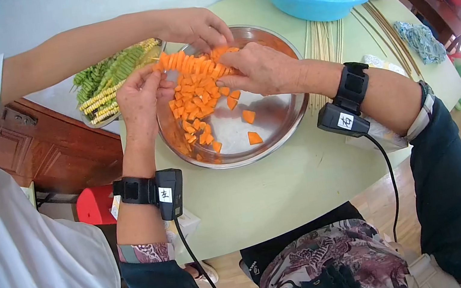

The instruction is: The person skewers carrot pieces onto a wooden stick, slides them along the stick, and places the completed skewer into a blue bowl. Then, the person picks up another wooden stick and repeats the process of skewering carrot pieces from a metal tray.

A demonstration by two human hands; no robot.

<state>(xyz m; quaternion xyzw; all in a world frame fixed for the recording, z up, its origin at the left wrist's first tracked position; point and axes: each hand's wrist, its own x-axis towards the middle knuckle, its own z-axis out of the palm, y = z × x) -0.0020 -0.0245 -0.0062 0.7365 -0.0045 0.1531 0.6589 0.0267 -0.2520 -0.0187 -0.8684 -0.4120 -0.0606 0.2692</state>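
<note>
Over a round metal basin [257, 155], a skewer packed with orange carrot slices [186, 62] runs roughly sideways between my hands. My left hand [141, 96] pinches its left end, where a bit of stick shows. The fingers of my right hand [262, 68] are closed round the slices at its right end. Below the skewer, loose cut carrot pieces [193, 98] lie heaped in the basin, with a few single pieces lower right. Another person's hand [199, 27] reaches in from the left, just above the skewer, its fingertips near the carrots behind my right hand.
A blue basin [305, 9] with carrot skewers stands at the back right. Bare sticks [326, 42] lie below it, and a blue-grey cloth [421, 41] sits farther right. Green and corn skewers [110, 81] fill a tray at left. A person in white [35, 250] stands at left.
</note>
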